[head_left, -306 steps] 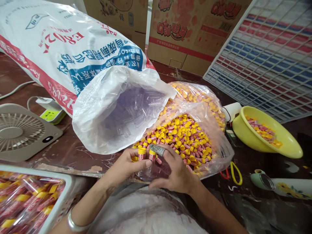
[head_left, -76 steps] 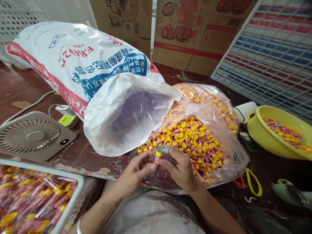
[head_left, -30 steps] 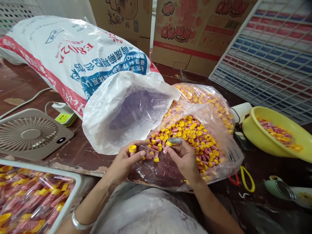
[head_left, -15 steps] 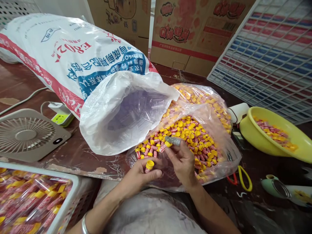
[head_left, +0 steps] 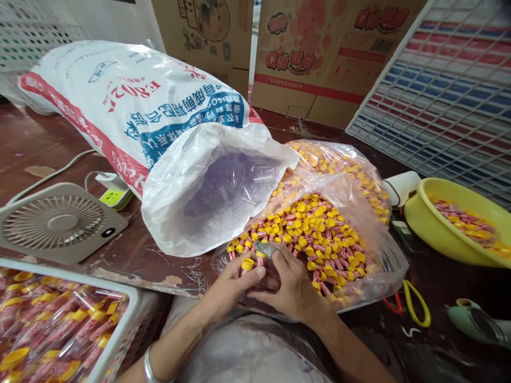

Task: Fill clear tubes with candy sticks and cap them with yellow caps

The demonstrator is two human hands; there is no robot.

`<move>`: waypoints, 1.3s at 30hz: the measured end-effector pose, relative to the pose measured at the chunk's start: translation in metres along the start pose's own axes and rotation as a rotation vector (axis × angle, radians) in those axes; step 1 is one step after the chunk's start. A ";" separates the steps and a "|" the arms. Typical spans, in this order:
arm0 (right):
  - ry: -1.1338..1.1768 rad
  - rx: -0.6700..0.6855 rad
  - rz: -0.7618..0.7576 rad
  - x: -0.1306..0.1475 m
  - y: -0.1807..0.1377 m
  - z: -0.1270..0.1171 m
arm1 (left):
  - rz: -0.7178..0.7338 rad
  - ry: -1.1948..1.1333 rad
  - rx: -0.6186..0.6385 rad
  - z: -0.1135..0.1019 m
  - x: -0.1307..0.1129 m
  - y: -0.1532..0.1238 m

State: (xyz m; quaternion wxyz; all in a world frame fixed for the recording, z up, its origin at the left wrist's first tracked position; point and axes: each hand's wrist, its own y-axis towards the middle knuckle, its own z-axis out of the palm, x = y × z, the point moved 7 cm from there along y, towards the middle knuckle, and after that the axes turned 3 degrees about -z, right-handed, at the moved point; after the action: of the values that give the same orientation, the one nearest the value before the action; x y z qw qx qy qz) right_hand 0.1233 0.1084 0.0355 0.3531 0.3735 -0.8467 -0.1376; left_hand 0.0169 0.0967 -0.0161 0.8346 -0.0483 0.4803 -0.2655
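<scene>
My left hand (head_left: 231,284) pinches a small yellow-capped tube (head_left: 247,264) at the near edge of a clear plastic bag (head_left: 383,255) full of yellow-capped, red-and-white pieces (head_left: 319,234). My right hand (head_left: 291,284) is closed right beside it, its forefinger wrapped in a grey fingertip cover (head_left: 264,249), touching another capped piece. The two hands meet over the bag's front lip. A big white woven sack (head_left: 131,111) lies open behind them, with clear empty tubes (head_left: 227,186) inside.
A white crate (head_left: 120,314) of filled packets sits at the near left. A small fan (head_left: 56,223) and power strip (head_left: 114,197) lie left. A yellow basin (head_left: 439,229) with more pieces, scissors (head_left: 415,311), a gridded rack (head_left: 435,85) and cardboard boxes (head_left: 319,58) stand right and behind.
My hands had drawn apart, the left holding a yellow-capped tube and the right picking in the bag. Now they have come back together at the bag's front edge.
</scene>
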 end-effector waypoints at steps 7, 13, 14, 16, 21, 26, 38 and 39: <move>-0.069 0.105 -0.043 -0.002 0.004 0.001 | 0.087 0.395 0.018 -0.005 -0.033 0.006; -0.232 0.058 0.218 -0.058 -0.014 -0.026 | 0.262 2.036 -0.513 -0.072 -0.107 0.018; -0.265 0.072 0.240 -0.065 -0.018 -0.028 | 0.268 2.116 -0.519 -0.081 -0.113 0.021; -0.328 0.125 0.250 -0.073 -0.023 -0.027 | 0.280 2.140 -0.464 -0.095 -0.117 0.027; -0.484 0.209 0.303 -0.078 -0.026 -0.020 | 0.297 2.206 -0.347 -0.115 -0.117 0.041; -0.567 0.160 0.370 -0.083 -0.021 -0.016 | 0.358 2.014 -0.298 -0.116 -0.126 0.037; 0.139 -0.217 0.424 -0.075 -0.017 -0.024 | 0.071 0.625 -0.056 -0.027 -0.052 -0.004; 0.238 -0.262 0.436 -0.069 -0.018 -0.025 | 0.050 0.553 -0.051 -0.023 -0.045 -0.003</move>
State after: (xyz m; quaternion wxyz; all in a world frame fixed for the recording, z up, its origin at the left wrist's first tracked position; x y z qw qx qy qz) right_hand 0.1826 0.1476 0.0100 0.5168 0.1472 -0.8345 -0.1217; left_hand -0.0212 0.1199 0.0074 0.6767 0.0170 0.6972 -0.2358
